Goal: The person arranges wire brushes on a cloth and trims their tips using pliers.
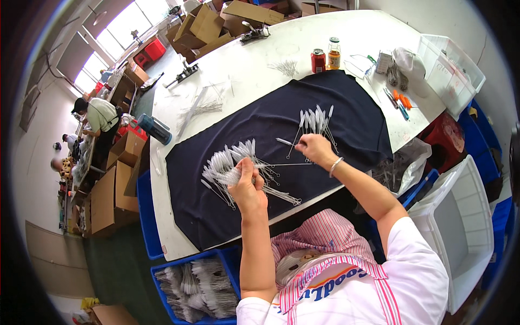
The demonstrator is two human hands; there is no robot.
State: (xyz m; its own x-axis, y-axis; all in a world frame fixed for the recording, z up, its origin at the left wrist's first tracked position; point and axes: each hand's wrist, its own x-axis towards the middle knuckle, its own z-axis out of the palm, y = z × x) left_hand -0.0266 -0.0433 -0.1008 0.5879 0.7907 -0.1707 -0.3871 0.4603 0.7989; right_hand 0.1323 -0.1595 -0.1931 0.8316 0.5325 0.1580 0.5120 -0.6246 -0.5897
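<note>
L hand [249, 186] pinches brushes [228, 176], R hand [316, 148] (can't tell grip) nr. 2nd bunch [315, 120].

On the white desk [379, 32], bare navy cloth [362, 122] leaves a passage between the left pile of white-bristled wire brushes [219, 161] and the smaller far-right bunch of white-bristled brushes [316, 118]. A slim white brush [283, 141] juts into it beside the right hand [317, 150], and a thin metal stem [287, 164] crosses its near end. Right of the smaller bunch, the cloth lies open. Past its far edge, the red metal can [318, 60] and orange-filled glass bottle [334, 53] block the way.
</note>
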